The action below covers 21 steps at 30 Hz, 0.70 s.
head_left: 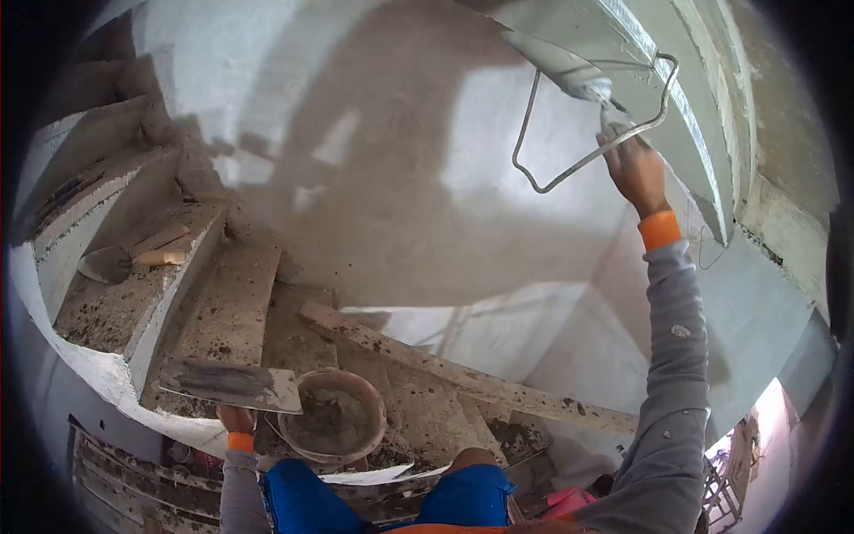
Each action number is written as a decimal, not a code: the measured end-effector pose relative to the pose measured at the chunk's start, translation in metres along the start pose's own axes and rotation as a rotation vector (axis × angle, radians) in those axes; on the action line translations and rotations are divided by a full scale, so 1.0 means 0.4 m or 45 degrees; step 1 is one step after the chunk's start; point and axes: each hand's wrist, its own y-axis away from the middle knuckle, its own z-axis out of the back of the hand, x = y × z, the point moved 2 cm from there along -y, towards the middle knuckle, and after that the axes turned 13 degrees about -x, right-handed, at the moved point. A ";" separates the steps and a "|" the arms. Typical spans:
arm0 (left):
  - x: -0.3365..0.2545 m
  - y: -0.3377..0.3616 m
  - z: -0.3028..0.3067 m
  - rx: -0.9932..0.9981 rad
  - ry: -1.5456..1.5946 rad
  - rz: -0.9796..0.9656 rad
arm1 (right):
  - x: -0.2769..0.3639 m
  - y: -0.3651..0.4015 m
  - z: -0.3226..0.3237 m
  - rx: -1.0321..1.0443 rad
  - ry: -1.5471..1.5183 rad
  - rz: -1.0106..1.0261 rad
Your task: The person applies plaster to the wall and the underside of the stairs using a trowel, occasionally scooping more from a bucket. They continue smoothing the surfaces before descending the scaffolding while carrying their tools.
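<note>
My right hand (633,165) is raised high at the upper right and grips a plastering trowel (569,69) pressed flat against the wet grey plaster under a slanted beam (676,107). A bent loop of thick wire (587,125) hangs in front of that hand. My left hand (236,418) is low at the lower left and holds a flat plaster board (233,384) smeared with grey mortar. Beside the board, to its right, stands a round mortar pan (338,416).
Rough concrete steps (133,294) rise at the left, with a small trowel (105,264) lying on one. A long wooden plank (471,383) slopes across the stairs below the plastered wall (400,178). My knees in blue trousers (471,494) show at the bottom.
</note>
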 end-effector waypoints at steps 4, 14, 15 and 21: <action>-0.037 -0.015 0.005 -0.088 0.350 0.270 | -0.020 0.003 0.058 -0.111 -0.064 -0.045; -0.014 -0.004 0.002 -0.162 0.678 0.321 | -0.060 0.033 0.068 0.194 -0.141 -0.189; -0.018 -0.004 0.010 -0.146 0.553 0.225 | -0.068 0.042 0.078 0.138 -0.139 -0.156; -0.001 0.006 0.011 -0.187 0.124 -0.035 | -0.123 0.032 0.119 -0.030 -0.064 -0.179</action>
